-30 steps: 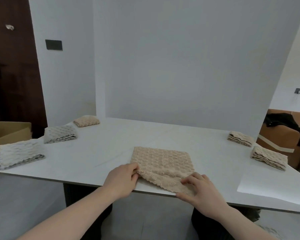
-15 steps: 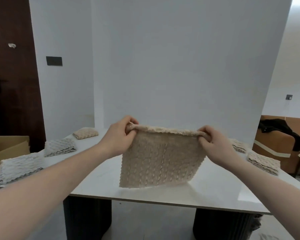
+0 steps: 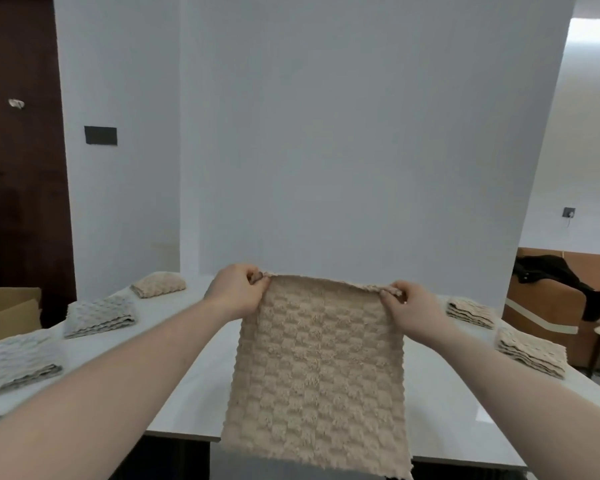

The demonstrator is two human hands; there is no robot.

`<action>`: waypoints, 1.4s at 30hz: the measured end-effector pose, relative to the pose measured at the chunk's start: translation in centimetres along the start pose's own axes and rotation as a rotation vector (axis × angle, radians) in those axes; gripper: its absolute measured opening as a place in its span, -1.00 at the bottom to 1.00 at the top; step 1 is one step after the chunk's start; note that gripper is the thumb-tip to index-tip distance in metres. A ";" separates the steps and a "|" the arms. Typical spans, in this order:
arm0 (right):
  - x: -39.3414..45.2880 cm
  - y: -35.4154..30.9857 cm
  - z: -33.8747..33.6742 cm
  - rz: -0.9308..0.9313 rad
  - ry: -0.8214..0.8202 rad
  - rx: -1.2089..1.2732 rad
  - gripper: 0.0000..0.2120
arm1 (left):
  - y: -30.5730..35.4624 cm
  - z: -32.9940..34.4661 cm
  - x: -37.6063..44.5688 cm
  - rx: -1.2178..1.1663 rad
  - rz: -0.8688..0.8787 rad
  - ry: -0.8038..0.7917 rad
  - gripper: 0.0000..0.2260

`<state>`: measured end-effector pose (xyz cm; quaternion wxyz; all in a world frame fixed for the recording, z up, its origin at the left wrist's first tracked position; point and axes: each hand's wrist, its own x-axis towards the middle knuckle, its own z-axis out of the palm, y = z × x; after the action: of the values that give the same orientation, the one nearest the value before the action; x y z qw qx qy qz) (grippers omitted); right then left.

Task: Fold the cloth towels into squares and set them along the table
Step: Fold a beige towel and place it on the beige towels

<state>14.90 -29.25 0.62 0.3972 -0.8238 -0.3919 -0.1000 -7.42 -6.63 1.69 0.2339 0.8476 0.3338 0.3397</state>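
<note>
A beige checker-textured towel (image 3: 319,372) hangs unfolded in the air over the white table (image 3: 174,403). My left hand (image 3: 236,294) pinches its top left corner and my right hand (image 3: 411,310) pinches its top right corner. The towel's lower edge drops below the table's near edge. Three folded towels lie along the left side: a beige one (image 3: 158,285) farthest, a grey one (image 3: 99,315) in the middle, a grey one (image 3: 13,365) nearest. Two folded beige towels sit on the right, one far (image 3: 470,311) and one nearer (image 3: 530,353).
A white backdrop panel (image 3: 361,150) stands behind the table. A cardboard box (image 3: 9,311) is at the left past the table, beside a dark door. At the right stands an orange seat with black clothing (image 3: 565,282) on it.
Both hands took the towel's near corners from the tabletop and lifted it; it was held up short, and now hangs open at full length, lower edge dropped past the table's front.
</note>
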 end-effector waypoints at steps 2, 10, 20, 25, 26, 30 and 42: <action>0.6 1.2 1.5 0.037 -0.022 -0.035 -0.66 | -1.1 1.8 0.5 0.001 -0.042 -0.026 -0.63; 2.9 4.1 5.1 0.101 -0.059 -0.111 -0.63 | -4.6 6.3 3.6 0.024 -0.191 -0.089 -0.58; 5.1 4.0 5.7 0.102 0.039 0.006 -0.83 | -4.1 7.1 5.4 -0.252 -0.273 -0.082 -0.83; 3.7 4.0 5.2 0.085 0.034 -0.009 -0.72 | -3.9 6.8 4.2 -0.385 -0.321 -0.156 -0.87; 3.2 4.1 5.1 0.080 0.022 -0.013 -0.70 | -3.9 6.7 3.8 -0.403 -0.325 -0.174 -0.86; 0.8 4.8 4.7 0.076 -0.058 -0.002 -0.65 | -4.6 6.2 2.2 -0.414 -0.363 -0.248 -0.79; -7.2 6.1 5.2 -0.009 -0.240 -0.117 -0.73 | -7.6 6.6 -3.9 -0.197 -0.371 -0.318 -0.86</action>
<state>13.71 -31.80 -9.79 0.2982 -0.8500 -0.4336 -0.0254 -7.81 -5.46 -9.00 0.4231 0.7878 0.4078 0.1846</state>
